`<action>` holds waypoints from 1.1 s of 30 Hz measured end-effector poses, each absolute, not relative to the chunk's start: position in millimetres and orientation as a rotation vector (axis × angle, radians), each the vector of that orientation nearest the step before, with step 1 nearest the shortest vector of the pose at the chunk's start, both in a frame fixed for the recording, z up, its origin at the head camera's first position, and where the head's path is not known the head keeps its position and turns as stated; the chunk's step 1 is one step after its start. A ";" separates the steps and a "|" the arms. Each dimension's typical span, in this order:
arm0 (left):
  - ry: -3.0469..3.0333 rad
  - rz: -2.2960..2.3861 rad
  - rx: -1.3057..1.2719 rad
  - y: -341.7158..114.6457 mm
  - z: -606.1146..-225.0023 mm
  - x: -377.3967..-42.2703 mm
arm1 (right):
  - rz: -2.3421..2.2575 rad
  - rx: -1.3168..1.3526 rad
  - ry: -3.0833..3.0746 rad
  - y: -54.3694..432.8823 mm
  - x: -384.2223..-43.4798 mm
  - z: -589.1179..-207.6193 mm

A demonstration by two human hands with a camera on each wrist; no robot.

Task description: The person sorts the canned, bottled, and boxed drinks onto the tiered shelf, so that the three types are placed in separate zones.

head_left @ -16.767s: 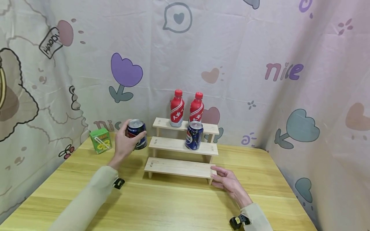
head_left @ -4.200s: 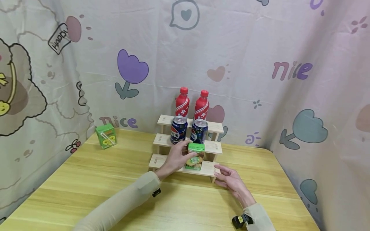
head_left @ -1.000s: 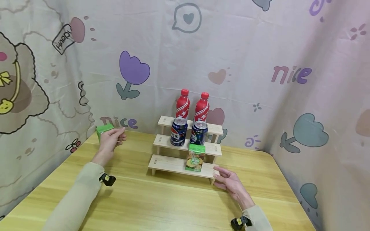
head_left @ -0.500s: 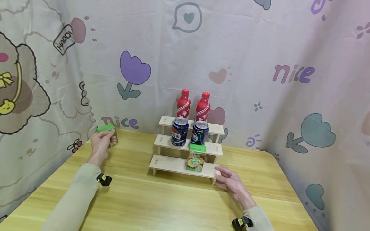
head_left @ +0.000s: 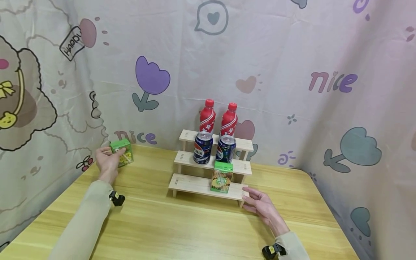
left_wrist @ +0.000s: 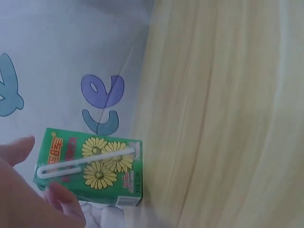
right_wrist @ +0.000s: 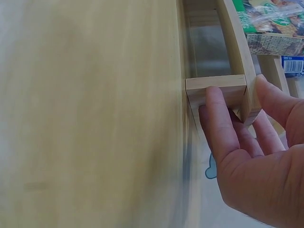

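At the far left of the table, my left hand [head_left: 108,163] is at a green drink carton [left_wrist: 102,166] with yellow flowers and a white straw on its front. Thumb and fingers are spread about its top end in the left wrist view, one fingertip off the carton. My right hand [head_left: 262,206] holds the right end of the lowest step of a wooden three-step stand [head_left: 191,186], thumb at the board and fingers against the leg [right_wrist: 216,83]. A second green carton [head_left: 222,177] stands on that lowest step, right of its middle.
Two blue cola cans [head_left: 203,148] stand on the middle step. Behind them, two red bottles [head_left: 207,117] stand on the top step. A patterned cloth [head_left: 273,47] hangs behind and beside the wooden table [head_left: 182,231].
Earlier the left hand put a cola can and then a green carton on the stand. In the last second it has moved left to the other carton. The right hand stays at the stand.
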State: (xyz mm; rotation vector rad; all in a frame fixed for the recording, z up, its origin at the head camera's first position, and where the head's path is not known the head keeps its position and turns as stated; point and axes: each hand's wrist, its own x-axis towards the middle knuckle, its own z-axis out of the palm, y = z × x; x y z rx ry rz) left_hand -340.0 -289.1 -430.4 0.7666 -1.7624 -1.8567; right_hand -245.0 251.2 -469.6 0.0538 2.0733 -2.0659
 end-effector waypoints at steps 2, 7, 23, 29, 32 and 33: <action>-1.790 -1.844 0.762 -290.4 -430.2 -343.3 | -2.068 0.056 2.071 251.3 -245.5 -469.8; -1.921 -1.878 0.676 -295.5 -429.1 -352.2 | -2.070 0.059 2.071 252.1 -247.5 -469.6; -2.133 -1.798 0.602 -299.6 -432.9 -350.4 | -2.058 0.029 2.089 252.8 -244.4 -470.6; -2.231 -1.738 0.529 -297.3 -433.9 -345.9 | -2.054 0.036 2.098 253.2 -243.2 -470.7; -2.281 -1.717 0.469 -297.7 -432.2 -344.1 | -2.054 0.038 2.098 252.7 -243.4 -470.9; -2.290 -1.722 0.440 -297.7 -430.3 -343.1 | -2.056 0.036 2.098 252.4 -243.8 -471.0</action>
